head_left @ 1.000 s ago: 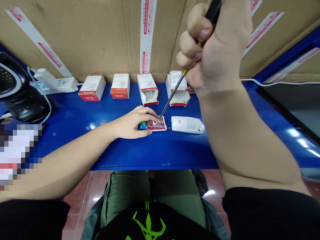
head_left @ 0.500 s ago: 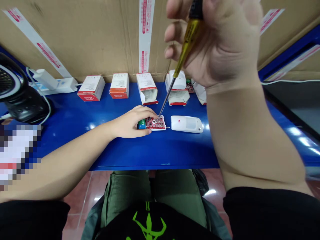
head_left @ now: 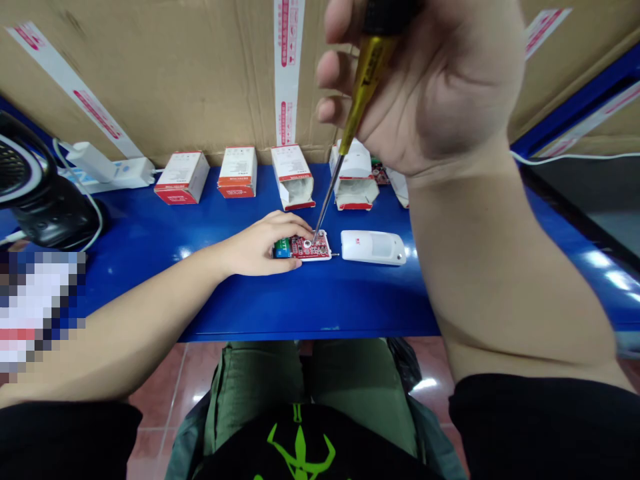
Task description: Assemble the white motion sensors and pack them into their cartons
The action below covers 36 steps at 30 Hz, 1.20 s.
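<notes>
My left hand grips a small detector with a red circuit board in a white shell, thumb along its near side and fingers along its far side. A green and blue battery shows in the shell under the hand. My right hand is raised and holds the dark end of a screwdriver with a yellow handle. Its shaft slants down and the tip meets the board near a round white part. Right of the detector lies its white cover, apart from it.
Along the back stand red-and-white boxes, a closed one, another, and opened ones. A power strip and black fan-like device sit at left. Cardboard walls the back; the blue table's front edge is near my lap.
The screwdriver's handle and my right hand have shifted slightly left and nearer the camera. The tip stays on the board. My left hand keeps its grip on the detector.
</notes>
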Each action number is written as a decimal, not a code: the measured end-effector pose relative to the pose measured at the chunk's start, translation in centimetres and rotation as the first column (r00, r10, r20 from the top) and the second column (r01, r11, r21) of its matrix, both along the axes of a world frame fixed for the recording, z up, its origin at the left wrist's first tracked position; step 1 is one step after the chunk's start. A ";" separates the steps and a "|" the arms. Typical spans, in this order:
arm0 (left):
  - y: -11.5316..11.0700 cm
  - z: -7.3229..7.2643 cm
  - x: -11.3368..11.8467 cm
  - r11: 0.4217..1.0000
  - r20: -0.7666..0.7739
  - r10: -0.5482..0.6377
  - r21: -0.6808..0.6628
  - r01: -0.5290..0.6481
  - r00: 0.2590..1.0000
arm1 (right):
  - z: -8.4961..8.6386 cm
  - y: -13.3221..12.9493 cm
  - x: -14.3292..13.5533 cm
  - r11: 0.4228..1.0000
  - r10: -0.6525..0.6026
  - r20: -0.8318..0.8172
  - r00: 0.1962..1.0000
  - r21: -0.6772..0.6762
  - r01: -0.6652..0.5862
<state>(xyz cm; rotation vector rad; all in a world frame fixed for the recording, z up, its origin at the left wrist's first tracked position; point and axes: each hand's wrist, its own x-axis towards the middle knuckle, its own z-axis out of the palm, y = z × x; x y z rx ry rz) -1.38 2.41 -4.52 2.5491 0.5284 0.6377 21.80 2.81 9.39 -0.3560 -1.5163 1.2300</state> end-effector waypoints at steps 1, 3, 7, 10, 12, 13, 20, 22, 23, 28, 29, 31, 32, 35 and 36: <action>0.0 0.0 0.0 1.000 -0.002 0.000 0.000 0.000 1.000 | -0.3 0.1 0.0 0.999 0.029 -0.025 0.999 0.045 -0.028; 0.0 0.1 0.0 1.000 -0.001 -0.002 0.001 0.002 1.000 | -0.8 0.2 -0.2 0.992 0.046 -0.040 0.998 0.124 -0.041; 0.0 0.1 -0.1 1.000 -0.005 -0.004 0.000 0.004 1.000 | -0.4 -0.2 -0.7 0.994 -0.075 -0.064 0.995 0.072 0.080; 0.0 0.0 -0.1 1.000 -0.003 -0.001 -0.011 0.001 1.000 | 0.6 -0.7 -0.6 0.999 -0.018 0.079 0.997 -0.045 0.022; 0.0 -0.1 -0.1 1.000 0.001 0.002 -0.016 -0.002 1.000 | 0.7 -0.7 -0.3 0.994 0.066 0.101 0.993 -0.098 -0.056; 0.1 -0.1 -0.1 1.000 0.002 0.006 -0.016 -0.006 1.000 | 0.6 -0.5 -0.1 0.991 0.092 0.053 0.994 -0.102 -0.087; 0.1 -0.1 -0.2 1.000 -0.001 0.000 -0.012 0.000 1.000 | -0.9 0.9 -0.1 0.997 0.074 -0.084 0.994 0.039 -0.071; 0.1 0.0 -0.1 1.000 -0.004 0.003 -0.017 -0.003 1.000 | -0.6 0.9 -0.4 1.000 0.020 -0.091 0.996 -0.015 -0.022; 0.1 0.0 -0.1 1.000 -0.005 0.006 -0.019 -0.007 1.000 | -0.3 0.7 -0.5 0.999 0.020 -0.082 0.996 -0.049 -0.024; 0.2 -0.2 -0.1 1.000 -0.003 0.000 -0.024 0.000 1.000 | 0.4 -0.8 0.5 0.990 -0.047 0.163 0.986 -0.127 0.068; 0.2 -0.2 -0.1 1.000 -0.005 0.002 -0.026 -0.002 1.000 | 0.3 -1.1 0.6 0.982 -0.122 0.215 0.969 -0.117 0.150; 0.2 -0.2 -0.1 1.000 -0.013 0.011 -0.029 -0.011 1.000 | -0.1 -1.4 0.6 0.960 -0.237 0.275 0.932 -0.084 0.268; 0.2 -0.2 -0.1 0.999 -0.018 0.014 -0.030 -0.015 1.000 | -0.4 -1.4 0.4 0.954 -0.264 0.279 0.923 -0.067 0.293; 0.2 -0.2 -0.1 1.000 -0.019 0.009 -0.028 -0.009 1.000 | -0.6 -0.4 0.3 0.951 -0.287 0.269 0.919 -0.034 0.307; 0.2 -0.2 -0.1 1.000 -0.014 0.005 -0.027 -0.006 1.000 | -0.4 0.1 0.5 0.952 -0.288 0.263 0.921 -0.029 0.306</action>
